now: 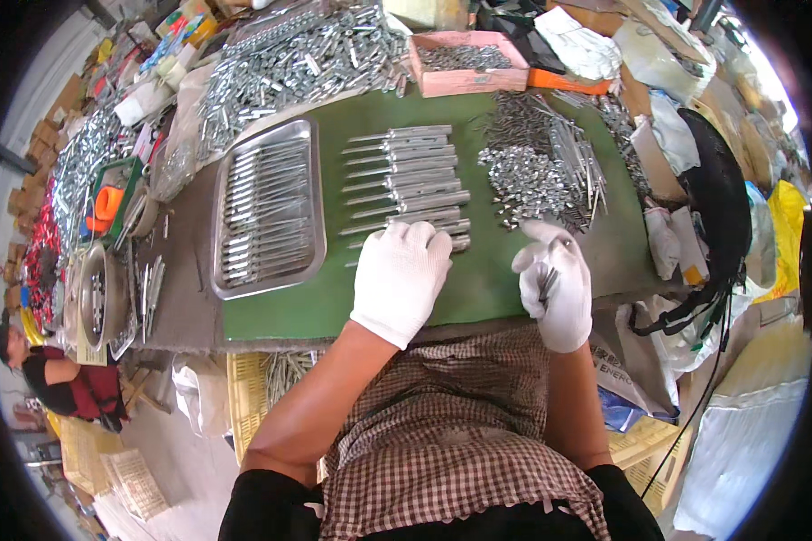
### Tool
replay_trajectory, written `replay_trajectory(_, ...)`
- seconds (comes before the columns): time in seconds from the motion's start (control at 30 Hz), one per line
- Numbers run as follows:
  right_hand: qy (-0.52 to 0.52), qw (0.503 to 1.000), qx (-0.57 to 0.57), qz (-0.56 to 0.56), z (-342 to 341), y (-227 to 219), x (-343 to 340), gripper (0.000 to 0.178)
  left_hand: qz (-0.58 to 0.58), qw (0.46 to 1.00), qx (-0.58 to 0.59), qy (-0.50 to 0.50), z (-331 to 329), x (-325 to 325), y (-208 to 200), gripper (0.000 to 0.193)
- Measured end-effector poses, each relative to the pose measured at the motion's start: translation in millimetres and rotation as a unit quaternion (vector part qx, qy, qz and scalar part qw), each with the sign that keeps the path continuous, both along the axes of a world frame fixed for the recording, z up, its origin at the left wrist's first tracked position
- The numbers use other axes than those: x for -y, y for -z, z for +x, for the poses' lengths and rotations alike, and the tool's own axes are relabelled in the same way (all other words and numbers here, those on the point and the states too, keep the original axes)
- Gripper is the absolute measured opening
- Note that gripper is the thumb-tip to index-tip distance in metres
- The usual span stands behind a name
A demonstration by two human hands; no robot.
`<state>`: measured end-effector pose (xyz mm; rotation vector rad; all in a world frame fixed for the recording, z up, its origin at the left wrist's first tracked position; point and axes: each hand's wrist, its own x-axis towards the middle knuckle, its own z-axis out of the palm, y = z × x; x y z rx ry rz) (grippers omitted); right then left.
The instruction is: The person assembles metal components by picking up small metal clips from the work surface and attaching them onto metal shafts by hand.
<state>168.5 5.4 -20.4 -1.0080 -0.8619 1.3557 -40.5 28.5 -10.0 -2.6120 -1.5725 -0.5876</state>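
My left hand (401, 281), in a white knitted glove, is curled over the near end of a row of metal rods (415, 183) with thin pointed tips. Its fingers are closed on the nearest rod, whose ends show on both sides of the glove. To the right, my right hand (558, 287), also gloved, is turned partly palm up. Its bent fingers hold several slim, dark-grey metal pins (547, 282). Just beyond it lies a heap of small shiny metal fittings (523, 180), with long thin pins (579, 167) beside them.
A steel tray (318, 198) of rods sits left on the green mat (352, 311). Behind are a large pile of metal parts (307, 68) and a pink box (465, 84). A black bag (717, 194) is at the right; another person (68, 374) sits far left.
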Motion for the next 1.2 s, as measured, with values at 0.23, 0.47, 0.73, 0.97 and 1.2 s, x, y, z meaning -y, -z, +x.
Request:
replay_trajectory(0.23,-0.023,0.995,0.09,-0.041,4,-14,19,0.035,0.074,0.991,0.041,0.1,-13,-1,12,0.028)
replay_trajectory(0.47,-0.096,0.981,0.14,-0.096,-4,-22,16,0.035,-0.054,0.984,-0.072,0.157,23,11,-40,0.034)
replay_trajectory(0.73,-0.099,0.96,0.241,-0.099,4,-15,13,0.026,-0.041,0.984,0.087,0.149,3,15,-17,0.036)
replay_trajectory(0.97,-0.079,0.957,0.265,-0.09,5,-15,13,0.022,-0.074,0.977,0.152,0.127,9,16,-8,0.03)
replay_trajectory(1.2,-0.023,0.899,0.434,0.053,19,-11,3,0.017,-0.069,0.99,0.091,0.083,17,20,-10,0.019)
